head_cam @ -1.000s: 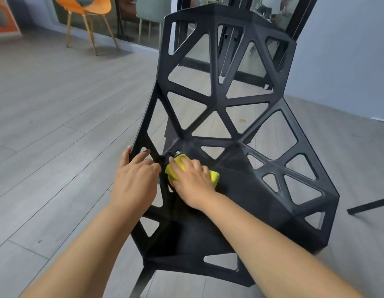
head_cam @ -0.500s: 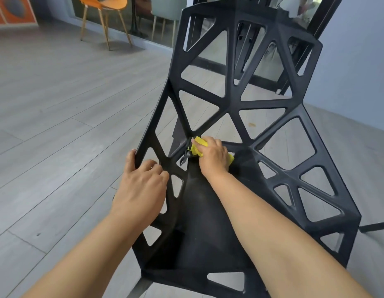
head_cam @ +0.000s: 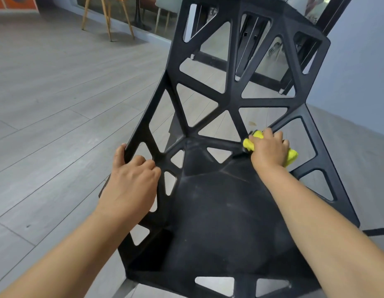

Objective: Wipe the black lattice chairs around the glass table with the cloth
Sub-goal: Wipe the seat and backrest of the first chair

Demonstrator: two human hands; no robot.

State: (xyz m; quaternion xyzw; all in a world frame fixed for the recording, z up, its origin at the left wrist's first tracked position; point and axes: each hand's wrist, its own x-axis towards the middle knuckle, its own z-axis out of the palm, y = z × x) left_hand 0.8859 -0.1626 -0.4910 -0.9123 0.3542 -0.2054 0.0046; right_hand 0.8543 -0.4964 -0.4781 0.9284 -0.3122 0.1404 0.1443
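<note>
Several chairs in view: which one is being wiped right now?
The black lattice chair up close: the right hand presses the yellow cloth where seat meets back, the left hand grips its side rim. The orange chair stands far off, untouched.

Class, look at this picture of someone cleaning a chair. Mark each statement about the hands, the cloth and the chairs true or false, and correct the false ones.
1. The right hand presses a yellow cloth against the black chair. True.
2. The left hand also holds the cloth. False: it grips the black chair's left edge.
3. The cloth is at the seat's front edge. False: it is at the back right, where seat meets backrest.
4. An orange chair stands in the background. True.
</note>
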